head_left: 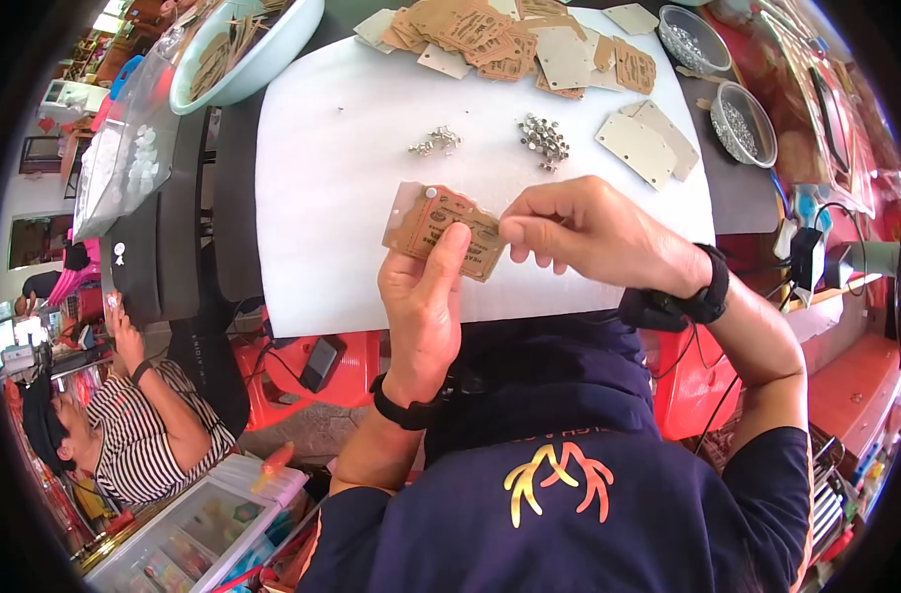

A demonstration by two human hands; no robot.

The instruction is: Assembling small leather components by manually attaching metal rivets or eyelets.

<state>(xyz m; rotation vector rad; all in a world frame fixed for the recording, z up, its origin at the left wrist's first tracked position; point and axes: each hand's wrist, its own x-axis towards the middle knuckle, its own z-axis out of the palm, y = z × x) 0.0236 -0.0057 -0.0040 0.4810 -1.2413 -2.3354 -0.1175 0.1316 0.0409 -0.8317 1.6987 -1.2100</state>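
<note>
My left hand (421, 321) grips a brown printed card (482, 259) over the near part of the white sheet, its thumb lying across the front. A pale plate shows behind the card's left end, and a small round silver stud (431, 193) sits near the top edge. At the card's right edge my right hand (604, 232) has its thumb and forefinger pinched together. Whatever is between those fingertips is hidden. Beyond the card lie two small heaps of metal studs, a left heap (437, 141) and a right heap (544, 143).
Brown cards and pale plates (564, 54) pile up at the far edge. Two pale plates (636, 150) lie at right, near two bowls of small metal pieces (735, 124). A pale basin (297, 44) and clear tub (124, 173) stand left. Another person (164, 425) sits at left.
</note>
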